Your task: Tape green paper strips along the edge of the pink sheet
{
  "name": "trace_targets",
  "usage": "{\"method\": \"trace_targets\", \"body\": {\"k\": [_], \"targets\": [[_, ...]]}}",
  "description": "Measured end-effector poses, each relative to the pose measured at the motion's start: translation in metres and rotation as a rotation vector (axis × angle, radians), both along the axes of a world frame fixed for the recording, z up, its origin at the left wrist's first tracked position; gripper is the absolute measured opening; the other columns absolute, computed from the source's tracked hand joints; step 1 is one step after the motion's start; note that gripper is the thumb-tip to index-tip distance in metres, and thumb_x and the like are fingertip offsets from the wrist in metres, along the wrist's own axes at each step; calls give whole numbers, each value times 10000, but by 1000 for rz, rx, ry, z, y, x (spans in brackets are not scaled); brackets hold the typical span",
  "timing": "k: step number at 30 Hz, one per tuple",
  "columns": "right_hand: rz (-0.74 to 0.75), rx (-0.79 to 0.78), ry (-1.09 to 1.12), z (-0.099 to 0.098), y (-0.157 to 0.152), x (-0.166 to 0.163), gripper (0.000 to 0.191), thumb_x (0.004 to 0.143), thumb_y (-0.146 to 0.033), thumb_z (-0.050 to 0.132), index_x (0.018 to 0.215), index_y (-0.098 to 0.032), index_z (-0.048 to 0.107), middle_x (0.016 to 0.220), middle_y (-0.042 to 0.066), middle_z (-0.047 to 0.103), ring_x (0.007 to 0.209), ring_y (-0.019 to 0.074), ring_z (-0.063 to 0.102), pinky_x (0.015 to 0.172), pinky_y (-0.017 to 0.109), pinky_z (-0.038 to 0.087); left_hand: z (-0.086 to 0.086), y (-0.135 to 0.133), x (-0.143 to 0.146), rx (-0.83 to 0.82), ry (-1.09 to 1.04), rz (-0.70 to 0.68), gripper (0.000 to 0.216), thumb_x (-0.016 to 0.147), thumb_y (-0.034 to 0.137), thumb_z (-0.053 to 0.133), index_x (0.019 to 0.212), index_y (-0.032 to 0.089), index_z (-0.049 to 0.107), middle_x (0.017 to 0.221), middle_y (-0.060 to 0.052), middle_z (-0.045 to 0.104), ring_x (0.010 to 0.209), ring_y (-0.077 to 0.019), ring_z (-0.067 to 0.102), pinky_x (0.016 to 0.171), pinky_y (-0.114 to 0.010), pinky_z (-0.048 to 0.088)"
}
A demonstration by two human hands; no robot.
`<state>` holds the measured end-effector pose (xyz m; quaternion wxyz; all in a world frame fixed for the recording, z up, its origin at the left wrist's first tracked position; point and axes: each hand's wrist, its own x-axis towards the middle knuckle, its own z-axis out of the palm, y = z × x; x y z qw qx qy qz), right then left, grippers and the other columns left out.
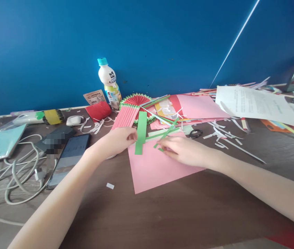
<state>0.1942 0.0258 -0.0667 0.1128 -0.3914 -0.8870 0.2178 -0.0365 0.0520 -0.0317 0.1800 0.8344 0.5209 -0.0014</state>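
My left hand (122, 140) is closed, with thumb and fingertips at the left edge of a wide green paper strip (142, 126). Just behind that hand lies pink pleated paper (126, 117), next to a round red pleated fan with a green edge (137, 99). Curled over the pink paper sheet (149, 173), my right hand (179, 150) has its fingers closed at a thin green paper strip (169, 130). Short green bits show by its fingertips. A pair of dark scissor handles or a similar black loop (196, 134) lies beyond my right hand.
A drink bottle (110, 84) stands against the blue wall. At the left are a phone (70, 159), white cables (14, 173) and an earphone case (74, 120). White paper scraps (218, 133), pink sheets (204, 105) and a printed sheet (258, 105) lie at the right.
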Motion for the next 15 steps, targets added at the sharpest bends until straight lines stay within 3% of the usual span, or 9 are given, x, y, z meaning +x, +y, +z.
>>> {"method": "trace_targets", "body": {"k": [3,6,10,15], "targets": [[119,40,23,-3,-8,-9,205,873,-154,416,912,-168,616,983,98,633,959,221,565,866,377,408,-11,0,9,28,-104,-149,277,812,203,412,1027,214,585,1130,-37,589,1047,-194,529,890,-296,385],[171,49,26,-7,-15,-16,217,884,-144,392,938,-144,601,1025,118,622,980,221,561,864,377,433,-26,4,10,81,-98,-227,375,781,152,450,1142,196,542,1251,-53,539,1175,-211,451,990,-324,322],[210,76,62,-14,-20,-21,250,915,-200,358,995,-150,589,1106,122,613,1062,227,542,911,401,431,-35,9,4,103,-70,-186,475,777,40,324,1186,185,517,1226,-60,567,1129,-199,499,939,-327,374],[203,112,126,-25,-19,-27,291,933,-248,333,995,-117,586,1317,157,491,1235,235,423,1022,412,350,-27,9,6,179,-96,-161,385,788,67,319,1041,181,585,1137,-59,598,1084,-208,518,941,-338,375]]}}
